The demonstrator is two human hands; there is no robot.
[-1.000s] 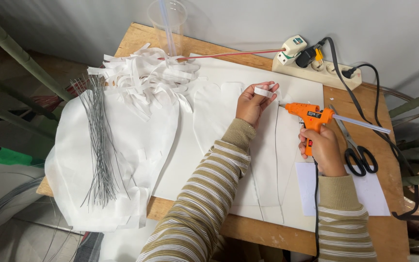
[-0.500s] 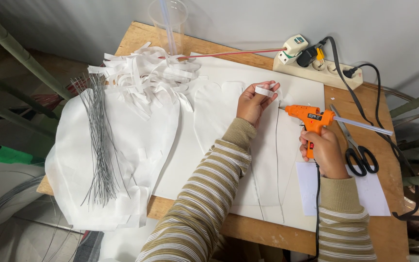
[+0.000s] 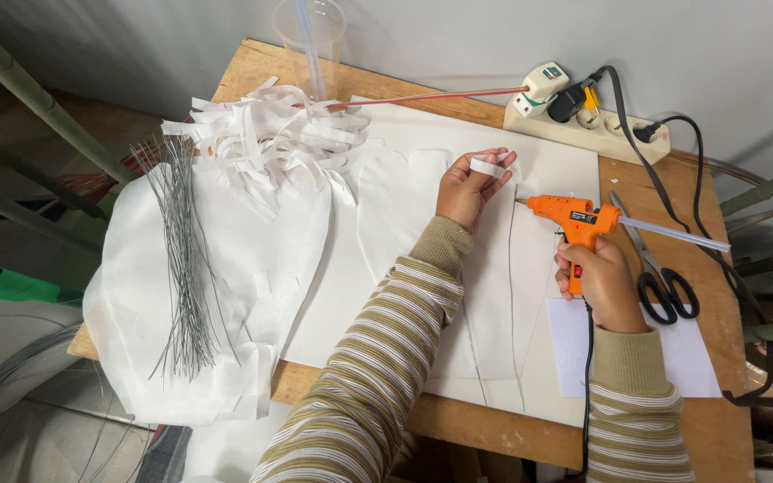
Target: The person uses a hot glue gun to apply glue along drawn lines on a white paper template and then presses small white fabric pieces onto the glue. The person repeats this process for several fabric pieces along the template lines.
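A small white paper strip (image 3: 488,165) is pinched in the fingertips of the left hand (image 3: 469,190), just to the left of the nozzle of the orange glue gun (image 3: 574,217), whose long axis is laid level and aimed leftward at the strip. The gun's handle is clenched in the right hand (image 3: 603,286), directly below its body. Strip and nozzle are kept near but apart, both above the white sheet (image 3: 494,295) to the gun's lower left.

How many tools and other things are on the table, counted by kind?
Orange glue gun, in the right hand: 1
Black-handled scissors: 1
Power strip: 1
Clear plastic cup: 1
Bundle of thin wires: 1
Small white strip, in the left hand: 1
Total: 6
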